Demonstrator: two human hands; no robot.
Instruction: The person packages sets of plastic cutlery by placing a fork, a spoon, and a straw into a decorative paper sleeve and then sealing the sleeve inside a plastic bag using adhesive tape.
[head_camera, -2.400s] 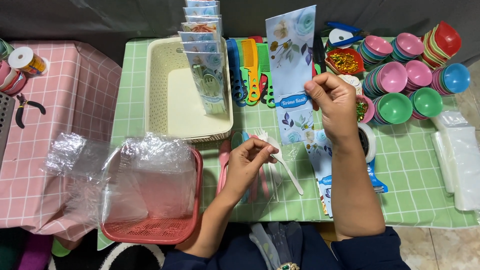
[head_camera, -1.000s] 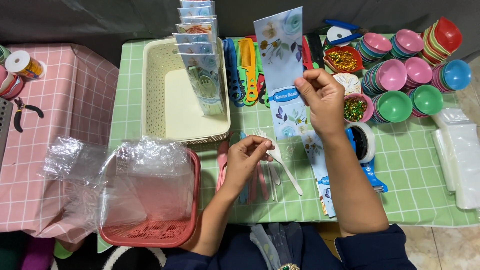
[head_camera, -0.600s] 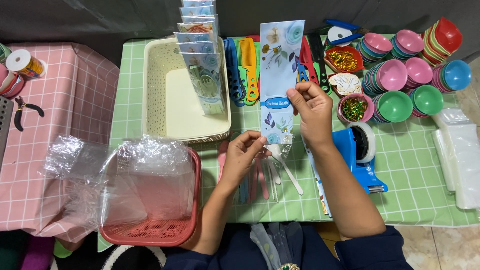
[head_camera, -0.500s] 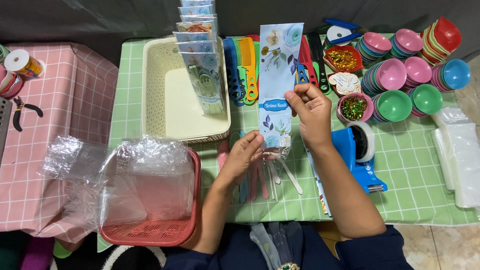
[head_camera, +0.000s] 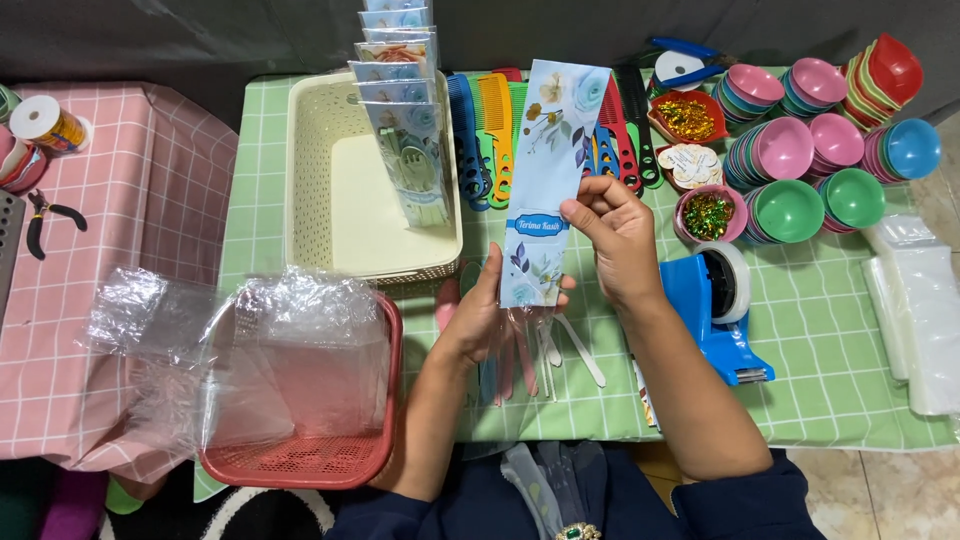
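You hold the floral card (head_camera: 548, 180), thin, light and easily bent, with right hand (head_camera: 618, 240) fingers pinched on its right edge and left hand (head_camera: 490, 315) fingers closed on its near end, so grip the edges gently

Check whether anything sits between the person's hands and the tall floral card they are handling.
Nothing visible does. The right hand pinches the floral card at its right edge, and the left hand touches its lower end, over the clear-wrapped cutlery on the table.

Green checked table (head_camera: 830, 360) with cream basket (head_camera: 310, 180), red basket (head_camera: 330, 455), combs (head_camera: 480, 140), bowls (head_camera: 800, 160), blue tape dispenser (head_camera: 715, 315).
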